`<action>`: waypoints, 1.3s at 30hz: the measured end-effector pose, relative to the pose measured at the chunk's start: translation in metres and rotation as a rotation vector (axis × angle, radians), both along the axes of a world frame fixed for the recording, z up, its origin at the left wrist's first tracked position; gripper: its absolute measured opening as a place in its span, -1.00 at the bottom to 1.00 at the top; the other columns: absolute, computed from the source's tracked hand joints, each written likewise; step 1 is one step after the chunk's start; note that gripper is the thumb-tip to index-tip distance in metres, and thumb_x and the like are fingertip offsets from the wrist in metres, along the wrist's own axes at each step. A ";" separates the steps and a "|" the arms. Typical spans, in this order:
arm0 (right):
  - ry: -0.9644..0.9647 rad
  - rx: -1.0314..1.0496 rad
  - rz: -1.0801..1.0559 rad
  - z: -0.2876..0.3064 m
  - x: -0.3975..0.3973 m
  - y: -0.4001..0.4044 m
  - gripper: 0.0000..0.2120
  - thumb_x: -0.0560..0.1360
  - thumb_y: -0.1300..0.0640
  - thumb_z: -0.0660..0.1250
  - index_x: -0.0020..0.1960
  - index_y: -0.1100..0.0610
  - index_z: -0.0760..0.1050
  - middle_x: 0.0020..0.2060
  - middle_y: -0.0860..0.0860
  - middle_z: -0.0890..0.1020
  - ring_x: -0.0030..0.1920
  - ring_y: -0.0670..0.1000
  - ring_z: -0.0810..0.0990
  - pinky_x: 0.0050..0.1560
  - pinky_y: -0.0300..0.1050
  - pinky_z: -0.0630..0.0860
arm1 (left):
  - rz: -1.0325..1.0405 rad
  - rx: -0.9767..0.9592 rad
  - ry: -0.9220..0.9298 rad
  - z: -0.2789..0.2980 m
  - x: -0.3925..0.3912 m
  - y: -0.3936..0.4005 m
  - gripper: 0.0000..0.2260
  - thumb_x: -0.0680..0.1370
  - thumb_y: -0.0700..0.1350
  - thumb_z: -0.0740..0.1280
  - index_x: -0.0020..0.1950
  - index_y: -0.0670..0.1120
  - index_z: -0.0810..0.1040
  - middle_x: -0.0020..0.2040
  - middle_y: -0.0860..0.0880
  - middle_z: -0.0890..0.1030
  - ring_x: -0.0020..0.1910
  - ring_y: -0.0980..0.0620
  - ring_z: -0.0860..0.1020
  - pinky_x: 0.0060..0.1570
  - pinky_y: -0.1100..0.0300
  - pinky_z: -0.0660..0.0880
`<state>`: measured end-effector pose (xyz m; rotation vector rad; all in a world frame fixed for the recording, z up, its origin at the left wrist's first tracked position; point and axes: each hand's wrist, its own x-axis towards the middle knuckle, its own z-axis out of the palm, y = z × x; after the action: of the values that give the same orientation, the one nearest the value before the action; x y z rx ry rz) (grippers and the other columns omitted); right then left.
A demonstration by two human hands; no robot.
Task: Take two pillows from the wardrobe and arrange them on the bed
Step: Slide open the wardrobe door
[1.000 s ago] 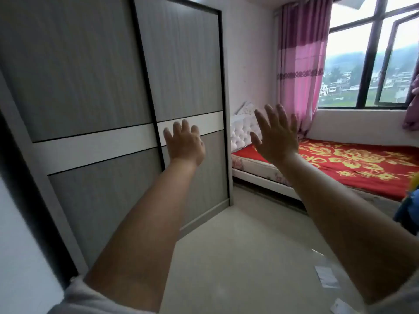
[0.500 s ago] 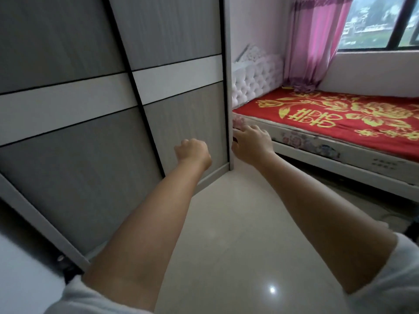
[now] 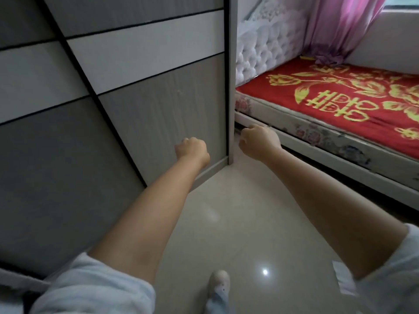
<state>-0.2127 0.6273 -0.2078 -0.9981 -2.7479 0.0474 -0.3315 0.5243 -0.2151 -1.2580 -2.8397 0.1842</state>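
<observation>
The grey wardrobe with a white band fills the left; its sliding doors are closed, so no pillow shows. My left hand is a closed fist in front of the lower right door panel, holding nothing. My right hand has curled fingers and hovers just right of the wardrobe's right edge, holding nothing. The bed with a red sheet patterned in gold lies to the right, with a white tufted headboard next to the wardrobe.
A pink curtain hangs over the bed's far end below a window sill. The pale glossy floor stretches between wardrobe and bed. My shoe shows at the bottom.
Both hands dropped from raised and spread to low and curled. My view tilted down and moved closer to the wardrobe's right edge and the bed.
</observation>
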 end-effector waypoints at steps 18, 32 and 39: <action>0.103 -0.049 -0.076 0.002 -0.201 0.453 -0.75 0.52 0.13 0.18 0.09 0.21 0.53 0.04 0.14 0.59 0.02 0.17 0.56 -0.15 -0.01 0.53 | -0.080 0.097 0.008 0.003 -0.230 0.444 -0.72 0.56 -0.12 0.19 0.21 -0.17 0.52 0.25 -0.16 0.50 0.27 -0.15 0.43 0.17 0.05 0.46; 0.509 -0.052 0.416 0.067 -0.410 0.701 -0.65 0.54 0.21 0.20 0.30 0.26 0.38 0.28 0.21 0.47 0.27 0.21 0.41 0.23 0.08 0.40 | 0.007 0.589 0.399 0.071 -0.369 0.619 -0.83 0.27 -0.36 0.48 -0.18 -0.36 0.61 -0.03 -0.40 0.63 -0.04 -0.36 0.61 -0.17 -0.10 0.58; 0.796 0.117 0.593 0.101 -0.492 0.739 -0.49 0.42 0.25 0.34 0.30 0.44 0.31 0.33 0.37 0.36 0.31 0.38 0.35 0.34 0.21 0.31 | 0.014 0.614 0.658 0.113 -0.439 0.656 -0.74 0.32 -0.26 0.40 -0.03 -0.31 0.61 0.11 -0.38 0.60 0.11 -0.40 0.55 0.03 -0.41 0.42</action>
<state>-0.7045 1.3662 -0.1073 -0.0489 -2.1497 0.3002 -0.7709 1.1800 -0.1019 -0.8373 -2.0953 -0.2225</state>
